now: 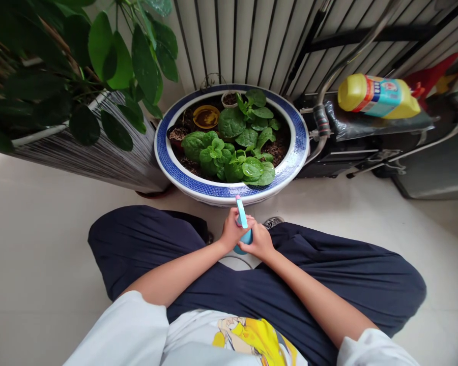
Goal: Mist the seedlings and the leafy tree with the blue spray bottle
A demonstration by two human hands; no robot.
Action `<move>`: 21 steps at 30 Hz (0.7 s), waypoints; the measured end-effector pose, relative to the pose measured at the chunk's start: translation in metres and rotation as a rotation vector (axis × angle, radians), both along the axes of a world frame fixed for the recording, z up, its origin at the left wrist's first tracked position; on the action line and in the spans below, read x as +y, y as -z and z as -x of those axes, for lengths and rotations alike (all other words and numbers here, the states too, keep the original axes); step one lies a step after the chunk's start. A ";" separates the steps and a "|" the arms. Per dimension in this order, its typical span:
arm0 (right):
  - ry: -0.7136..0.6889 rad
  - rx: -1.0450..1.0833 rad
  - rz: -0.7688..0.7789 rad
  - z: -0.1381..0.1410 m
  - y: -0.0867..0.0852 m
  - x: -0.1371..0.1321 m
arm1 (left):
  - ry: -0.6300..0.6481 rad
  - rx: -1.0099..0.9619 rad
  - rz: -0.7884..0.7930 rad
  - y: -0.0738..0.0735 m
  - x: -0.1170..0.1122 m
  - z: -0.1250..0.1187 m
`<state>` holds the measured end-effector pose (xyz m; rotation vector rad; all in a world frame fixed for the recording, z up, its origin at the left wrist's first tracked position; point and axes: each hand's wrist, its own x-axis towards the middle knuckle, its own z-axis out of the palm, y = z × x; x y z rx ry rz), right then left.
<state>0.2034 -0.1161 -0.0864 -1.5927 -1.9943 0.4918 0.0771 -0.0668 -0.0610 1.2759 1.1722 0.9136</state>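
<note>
Between my knees, both of my hands are closed around a light-blue spray bottle [241, 212]. My left hand [232, 231] wraps it from the left, and my right hand [260, 240] holds it from the right. The pink nozzle tip points away from me, toward the front rim of a large blue-and-white pot [168, 173]. Leafy green plants [232, 162] grow in the pot, and water drops show on some leaves. My fingers hide most of the bottle's body.
A tall striped planter [110, 147] with a big leafy plant [110, 51] stands at left. On the right, a yellow bottle [379, 96] lies on a folded metal-framed cart [322, 122]. A white slatted radiator [229, 40] is behind the pot. Inside the pot sits a small yellow dish [206, 117].
</note>
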 end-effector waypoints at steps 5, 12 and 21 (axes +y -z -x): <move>0.035 0.015 0.042 -0.001 -0.001 0.001 | 0.024 0.031 0.063 -0.002 0.003 0.000; 0.093 0.091 0.058 0.000 -0.006 -0.001 | 0.065 0.000 0.124 0.001 -0.002 0.005; 0.130 0.152 0.057 -0.001 -0.007 -0.003 | 0.043 -0.084 0.144 0.010 -0.010 0.006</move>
